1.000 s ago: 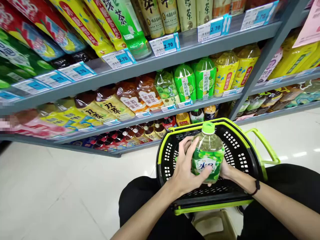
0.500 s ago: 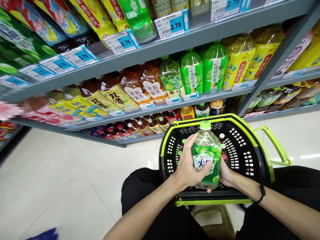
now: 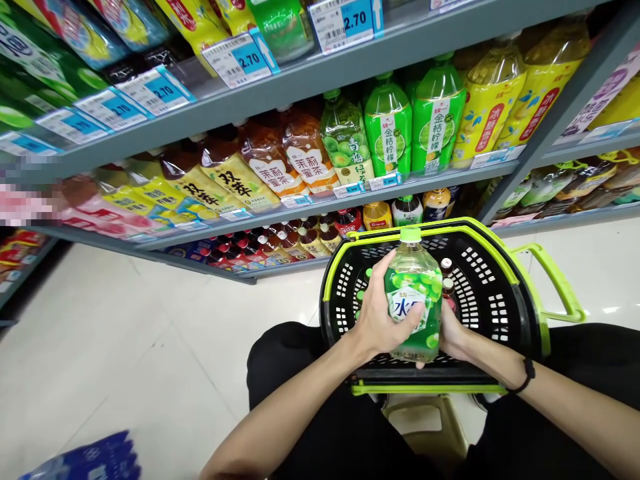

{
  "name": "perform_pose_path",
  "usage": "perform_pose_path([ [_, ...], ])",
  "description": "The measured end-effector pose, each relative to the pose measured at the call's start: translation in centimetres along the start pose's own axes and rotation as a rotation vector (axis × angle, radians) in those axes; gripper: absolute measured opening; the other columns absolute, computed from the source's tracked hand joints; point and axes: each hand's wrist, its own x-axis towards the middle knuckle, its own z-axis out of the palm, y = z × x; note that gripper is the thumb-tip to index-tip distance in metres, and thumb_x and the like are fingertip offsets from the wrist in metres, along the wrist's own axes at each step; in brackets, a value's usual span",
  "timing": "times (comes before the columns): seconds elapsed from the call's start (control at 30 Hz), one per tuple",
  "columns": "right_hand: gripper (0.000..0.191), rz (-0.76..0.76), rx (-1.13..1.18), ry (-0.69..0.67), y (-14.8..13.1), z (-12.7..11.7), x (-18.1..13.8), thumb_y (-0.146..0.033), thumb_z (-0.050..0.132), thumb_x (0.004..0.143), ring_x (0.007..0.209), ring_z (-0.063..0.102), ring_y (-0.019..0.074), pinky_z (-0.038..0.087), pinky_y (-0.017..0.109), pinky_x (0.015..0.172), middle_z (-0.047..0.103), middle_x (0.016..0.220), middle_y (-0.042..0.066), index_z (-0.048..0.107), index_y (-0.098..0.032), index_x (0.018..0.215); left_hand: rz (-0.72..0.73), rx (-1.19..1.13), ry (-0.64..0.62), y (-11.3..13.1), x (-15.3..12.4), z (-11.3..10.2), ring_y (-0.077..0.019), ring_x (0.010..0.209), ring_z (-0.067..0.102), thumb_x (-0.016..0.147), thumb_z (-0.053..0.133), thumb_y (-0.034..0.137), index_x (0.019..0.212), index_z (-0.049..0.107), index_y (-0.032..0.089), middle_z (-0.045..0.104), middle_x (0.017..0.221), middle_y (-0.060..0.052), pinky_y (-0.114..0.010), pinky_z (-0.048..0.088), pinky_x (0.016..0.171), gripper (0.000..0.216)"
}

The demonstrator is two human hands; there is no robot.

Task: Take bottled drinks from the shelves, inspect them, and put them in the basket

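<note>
A large green-labelled drink bottle (image 3: 413, 300) with a light green cap is held upright, tilted slightly, over a black shopping basket (image 3: 530, 333) with lime-green trim. My left hand (image 3: 380, 313) wraps round its left side, thumb across the label. My right hand (image 3: 454, 333) grips it from the right and behind; most of its fingers are hidden by the bottle. Inside the basket, a dark bottle with a white cap (image 3: 447, 265) and a few green-capped bottles (image 3: 369, 273) show partly behind the held bottle.
Ahead, a grey shelf (image 3: 280, 87) holds rows of drinks, including green lime bottles (image 3: 388, 130) and yellow-labelled bottles (image 3: 493, 107). A lime handle (image 3: 560, 283) juts from the basket's right. A beige stool (image 3: 435, 427) is below me. A blue pack (image 3: 85, 460) lies on the floor lower left.
The view has shifted slightly, so the shelf's upper row sits higher and more of the blue pack shows. Both hands keep hold of the bottle over the basket.
</note>
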Motion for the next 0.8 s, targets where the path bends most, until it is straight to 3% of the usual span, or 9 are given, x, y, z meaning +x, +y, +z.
perform_pose_path([
  [0.23, 0.078, 0.022, -0.020, -0.004, -0.04, -0.17, -0.05, -0.081, 0.039, 0.087, 0.093, 0.076, 0.0387, 0.065, 0.055, 0.066, 0.078, 0.118, 0.015, 0.069, -0.023, 0.130, -0.025, -0.016, 0.003, 0.31, 0.11, -0.10, -0.0343, 0.131, 0.058, 0.088, 0.068, 0.044, 0.159, 0.019, 0.019, 0.050, 0.151, -0.019, -0.052, 0.049, 0.112, 0.090],
  [0.47, 0.073, 0.036, 0.049, 0.011, -0.27, 0.26, 0.02, -0.076, 0.037, 0.091, 0.105, 0.074, 0.0377, 0.064, 0.056, 0.078, 0.079, 0.116, 0.014, 0.071, -0.023, 0.127, -0.091, -0.044, -0.018, 0.41, 0.21, -0.17, -0.0313, 0.130, 0.059, 0.091, 0.067, 0.046, 0.160, 0.018, 0.019, 0.051, 0.150, -0.017, -0.048, 0.049, 0.112, 0.089],
  [0.63, 0.060, 0.040, 0.105, 0.024, -0.28, 0.21, 0.11, -0.064, 0.040, 0.096, 0.104, 0.074, 0.0352, 0.064, 0.056, 0.082, 0.079, 0.117, 0.012, 0.068, -0.024, 0.131, -0.114, -0.064, -0.019, 0.47, 0.34, -0.24, -0.0304, 0.132, 0.057, 0.092, 0.066, 0.048, 0.159, 0.019, 0.019, 0.051, 0.150, -0.016, -0.046, 0.047, 0.114, 0.087],
  [0.8, 0.060, 0.080, 0.091, 0.031, -0.46, 0.14, 0.01, -0.063, 0.041, 0.096, 0.101, 0.075, 0.0350, 0.063, 0.058, 0.082, 0.080, 0.115, 0.013, 0.067, -0.023, 0.132, -0.140, -0.094, -0.012, 0.51, 0.45, -0.18, -0.0295, 0.135, 0.055, 0.093, 0.067, 0.046, 0.158, 0.022, 0.020, 0.050, 0.152, -0.015, -0.046, 0.045, 0.116, 0.084],
])
